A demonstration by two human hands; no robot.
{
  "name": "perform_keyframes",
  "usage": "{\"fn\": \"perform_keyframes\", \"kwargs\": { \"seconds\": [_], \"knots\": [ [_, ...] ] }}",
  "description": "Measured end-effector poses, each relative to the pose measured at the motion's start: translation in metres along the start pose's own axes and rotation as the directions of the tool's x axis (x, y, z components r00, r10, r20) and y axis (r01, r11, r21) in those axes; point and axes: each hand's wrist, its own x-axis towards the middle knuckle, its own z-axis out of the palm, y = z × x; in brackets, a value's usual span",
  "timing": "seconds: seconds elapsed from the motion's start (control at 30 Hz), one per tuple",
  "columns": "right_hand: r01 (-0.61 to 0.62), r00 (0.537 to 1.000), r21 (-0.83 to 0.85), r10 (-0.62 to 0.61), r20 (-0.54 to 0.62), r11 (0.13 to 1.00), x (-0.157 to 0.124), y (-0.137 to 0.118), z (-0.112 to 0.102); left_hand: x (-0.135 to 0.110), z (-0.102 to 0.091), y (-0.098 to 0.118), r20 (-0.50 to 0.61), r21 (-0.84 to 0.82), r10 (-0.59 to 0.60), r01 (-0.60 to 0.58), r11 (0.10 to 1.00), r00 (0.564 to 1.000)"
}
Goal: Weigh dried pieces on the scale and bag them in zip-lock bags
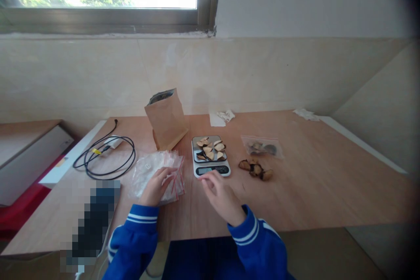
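Observation:
My left hand (pixel 156 186) rests on a stack of clear zip bags with red seals (pixel 154 170), its fingers curled over the top bag. My right hand (pixel 219 197) hovers just in front of a small digital kitchen scale (pixel 211 169), fingers loosely curled, nothing visible in them. Several dried brown slices (pixel 210 148) lie on the scale's steel plate. To the right of the scale sit a few loose dark dried pieces (pixel 256 169) and a filled clear bag (pixel 262 146). Both arms wear blue sleeves with white stripes.
A brown paper pouch (pixel 166 119) stands open behind the bags. A coiled black cable (pixel 105 155) lies at the left. Crumpled tissues (pixel 225 117) lie near the wall, more at the far right (pixel 306 114). A blurred dark object (pixel 95 221) lies at the table's (pixel 328 183) front left.

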Motion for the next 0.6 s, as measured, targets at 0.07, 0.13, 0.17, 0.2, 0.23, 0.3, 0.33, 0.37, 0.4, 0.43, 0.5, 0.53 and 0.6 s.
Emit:
{"fn": "perform_keyframes", "kwargs": {
  "seconds": [0.07, 0.13, 0.17, 0.2, 0.23, 0.3, 0.33, 0.37, 0.4, 0.43, 0.5, 0.53, 0.6],
  "knots": [
    [-0.055, 0.997, 0.089, 0.050, 0.063, 0.995, 0.003, -0.016, 0.013, 0.001, 0.000, 0.016, -0.087, -0.048, 0.010, -0.014, 0.999, 0.996],
    [-0.130, 0.991, 0.187, 0.120, 0.065, 0.974, 0.007, -0.024, 0.021, 0.004, 0.000, 0.035, -0.178, -0.114, -0.003, -0.017, 0.993, 0.984],
    [-0.160, 0.987, 0.236, 0.151, 0.058, 0.958, 0.010, -0.026, 0.023, 0.005, 0.002, 0.045, -0.216, -0.157, -0.014, -0.020, 0.987, 0.976],
    [-0.179, 0.984, 0.279, 0.172, 0.050, 0.943, 0.013, -0.026, 0.024, 0.007, 0.003, 0.054, -0.251, -0.203, -0.030, -0.023, 0.979, 0.967],
    [-0.186, 0.982, 0.310, 0.184, 0.037, 0.932, 0.016, -0.025, 0.024, 0.009, 0.005, 0.062, -0.276, -0.238, -0.044, -0.024, 0.971, 0.960],
    [-0.183, 0.980, 0.327, 0.198, -0.014, 0.927, 0.023, -0.020, 0.021, 0.014, 0.008, 0.074, -0.327, -0.298, -0.069, -0.034, 0.954, 0.942],
    [-0.182, 0.976, 0.321, 0.209, -0.052, 0.930, 0.025, -0.017, 0.019, 0.017, 0.010, 0.077, -0.360, -0.318, -0.083, -0.038, 0.947, 0.929],
    [-0.186, 0.970, 0.316, 0.225, -0.090, 0.930, 0.027, -0.013, 0.016, 0.020, 0.011, 0.079, -0.391, -0.333, -0.095, -0.045, 0.942, 0.916],
    [-0.194, 0.962, 0.321, 0.243, -0.121, 0.927, 0.029, -0.009, 0.013, 0.024, 0.011, 0.080, -0.420, -0.342, -0.104, -0.051, 0.938, 0.902],
    [-0.203, 0.955, 0.337, 0.261, -0.137, 0.919, 0.029, -0.005, 0.009, 0.027, 0.012, 0.079, -0.446, -0.346, -0.113, -0.055, 0.937, 0.888],
    [-0.208, 0.952, 0.397, 0.278, -0.127, 0.894, 0.030, 0.003, 0.002, 0.035, 0.012, 0.076, -0.491, -0.348, -0.133, -0.054, 0.936, 0.861],
    [-0.196, 0.956, 0.429, 0.270, -0.118, 0.882, 0.030, 0.007, -0.002, 0.039, 0.013, 0.075, -0.516, -0.350, -0.150, -0.048, 0.936, 0.843],
    [-0.147, 0.966, 0.460, 0.226, -0.122, 0.875, 0.030, 0.014, -0.010, 0.047, 0.016, 0.071, -0.574, -0.355, -0.199, -0.023, 0.934, 0.794]
  ]
}}
